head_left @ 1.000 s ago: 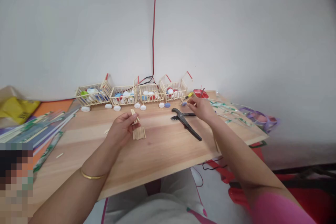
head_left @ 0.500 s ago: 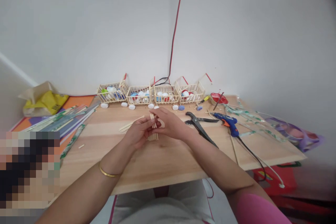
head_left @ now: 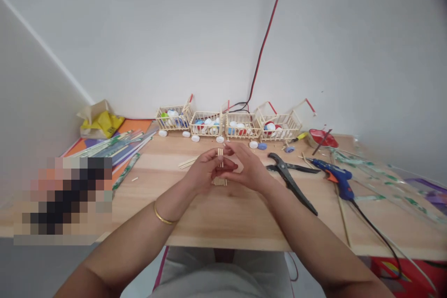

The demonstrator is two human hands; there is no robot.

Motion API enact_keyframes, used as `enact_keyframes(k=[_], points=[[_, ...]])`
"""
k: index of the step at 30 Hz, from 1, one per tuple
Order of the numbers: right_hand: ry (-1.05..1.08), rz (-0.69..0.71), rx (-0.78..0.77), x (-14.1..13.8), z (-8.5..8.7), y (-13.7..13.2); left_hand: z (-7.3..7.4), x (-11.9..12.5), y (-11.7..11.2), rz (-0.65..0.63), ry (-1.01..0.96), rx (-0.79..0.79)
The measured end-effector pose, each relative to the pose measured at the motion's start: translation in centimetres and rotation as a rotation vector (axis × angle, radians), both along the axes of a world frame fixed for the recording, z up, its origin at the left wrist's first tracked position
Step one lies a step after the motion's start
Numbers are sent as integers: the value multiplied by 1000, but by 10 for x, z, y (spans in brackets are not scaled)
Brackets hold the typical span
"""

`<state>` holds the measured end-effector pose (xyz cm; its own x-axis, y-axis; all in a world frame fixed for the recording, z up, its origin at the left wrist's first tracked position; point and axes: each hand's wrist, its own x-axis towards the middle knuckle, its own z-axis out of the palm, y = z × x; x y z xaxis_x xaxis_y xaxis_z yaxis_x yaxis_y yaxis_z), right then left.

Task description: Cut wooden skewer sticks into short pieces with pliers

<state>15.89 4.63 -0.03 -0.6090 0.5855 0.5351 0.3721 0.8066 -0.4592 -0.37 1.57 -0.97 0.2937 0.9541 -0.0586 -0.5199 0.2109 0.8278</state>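
Stick panel, a small raft of thin wooden sticks set side by side, at mid-desk straight ahead of the body, pinched between both hands; a few stick ends poking up above the fingers. Left hand on the left edge, grip pressed together on the sticks; right hand on the right edge likewise, fingertips of both nearly meeting. Judged very light, stiff along the length, brittle across it, likely to split at the joints if squeezed flat-on. Better taken by the long edges with light pressure. Lower edge resting on desk or lifted clear: cannot tell. Stick count and any glue hidden behind fingers. Loose sticks just left of the hands. Black cutters and blue glue gun to the right, cord trailing off the desk edge. Row of stick baskets against the wall, contents too small to name. Far left lost to a pixelated patch.
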Motion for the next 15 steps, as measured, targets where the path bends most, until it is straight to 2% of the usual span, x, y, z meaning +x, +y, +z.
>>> enact_keyframes(k=[3, 7, 12, 15], points=[[92, -37, -16, 6, -2, 2, 2, -4, 3, 91, -7, 10], [150, -154, -29, 15, -10, 13, 10, -11, 10, 219, -13, -27], [61, -169, -130, 20, -21, 23, 36, -33, 19, 410, 4, 21], [35, -153, -180, 21, -23, 26, 52, -64, 23, 540, 188, 73]])
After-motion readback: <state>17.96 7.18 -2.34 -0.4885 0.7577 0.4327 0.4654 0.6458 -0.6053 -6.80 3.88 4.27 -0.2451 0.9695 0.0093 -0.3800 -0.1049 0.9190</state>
